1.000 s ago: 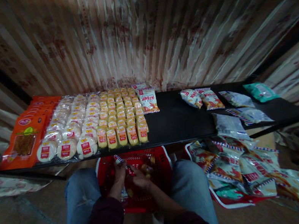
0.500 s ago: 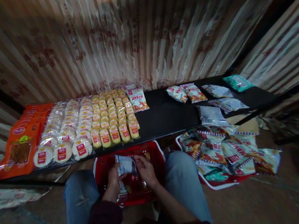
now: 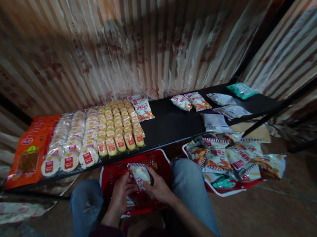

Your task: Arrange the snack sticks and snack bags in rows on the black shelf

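A small printed snack bag [image 3: 139, 173] with a striped top edge is held over the red basket [image 3: 165, 158] between my knees. My right hand [image 3: 159, 188] grips its right side, the thumb lying across the lower front. At the bag's left edge is my left hand [image 3: 123, 192], its fingers spread and the tips at or very near the wrapper. Below the hands, inside the basket, another light package shows in part; the rest of the contents is dark and hard to make out.
A black shelf [image 3: 163, 128] holds orange packets [image 3: 27, 160], round white wrapped cakes [image 3: 69, 160], small yellow wrapped cakes [image 3: 120, 142], an upright snack bag [image 3: 144, 109], scattered bags and a teal bag [image 3: 241, 90]. At right, a second red basket [image 3: 212, 190] is heaped with snack bags.
The snack bag has been turned, its printed side now showing instead of the pale blue-grey side. My right hand has come round its right side, and the left fingers have spread. The view has shifted slightly.
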`<action>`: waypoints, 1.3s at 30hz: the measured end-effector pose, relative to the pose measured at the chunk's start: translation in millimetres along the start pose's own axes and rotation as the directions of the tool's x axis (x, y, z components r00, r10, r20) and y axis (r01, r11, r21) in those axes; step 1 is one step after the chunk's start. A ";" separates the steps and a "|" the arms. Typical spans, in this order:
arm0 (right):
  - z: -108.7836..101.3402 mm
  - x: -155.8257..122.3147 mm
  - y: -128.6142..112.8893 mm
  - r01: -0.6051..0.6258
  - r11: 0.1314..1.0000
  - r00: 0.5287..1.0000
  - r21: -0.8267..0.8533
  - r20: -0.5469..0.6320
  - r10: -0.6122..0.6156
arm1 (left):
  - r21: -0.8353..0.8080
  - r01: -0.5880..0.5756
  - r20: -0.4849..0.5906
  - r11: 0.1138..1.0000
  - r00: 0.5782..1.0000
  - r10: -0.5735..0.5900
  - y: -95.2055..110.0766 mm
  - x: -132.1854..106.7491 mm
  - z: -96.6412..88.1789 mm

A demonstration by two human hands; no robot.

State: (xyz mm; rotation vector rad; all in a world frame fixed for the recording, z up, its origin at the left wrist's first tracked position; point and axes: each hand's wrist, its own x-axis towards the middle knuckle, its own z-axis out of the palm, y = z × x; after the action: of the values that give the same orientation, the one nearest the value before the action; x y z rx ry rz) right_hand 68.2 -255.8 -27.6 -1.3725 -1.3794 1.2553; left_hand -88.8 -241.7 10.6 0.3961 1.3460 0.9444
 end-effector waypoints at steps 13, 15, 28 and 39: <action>-15.3 -13.9 -37.5 -0.223 0.725 0.973 0.652 0.107 0.203 | 0.083 -0.189 0.133 0.978 0.975 0.177 15.8 -28.5 27.6; -17.5 -13.1 -42.9 -0.201 0.772 0.979 0.603 0.107 0.171 | 0.058 -0.253 0.151 0.966 0.959 0.242 13.9 -27.6 29.4; -6.1 -4.8 -45.6 -0.059 0.845 0.981 0.532 -0.124 0.147 | 0.088 -0.297 0.143 0.951 0.948 0.283 7.1 -38.3 43.1; -5.9 -1.7 -49.4 -0.018 0.887 0.946 0.462 -0.278 0.164 | 0.203 -0.367 0.038 0.908 0.929 0.367 -5.5 -37.8 44.2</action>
State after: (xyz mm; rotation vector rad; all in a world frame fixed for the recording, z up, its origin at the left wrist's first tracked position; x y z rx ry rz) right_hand 64.6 -252.8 22.0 -1.2436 -0.7470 1.2591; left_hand -43.2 -262.1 41.0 0.8321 1.4017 1.1147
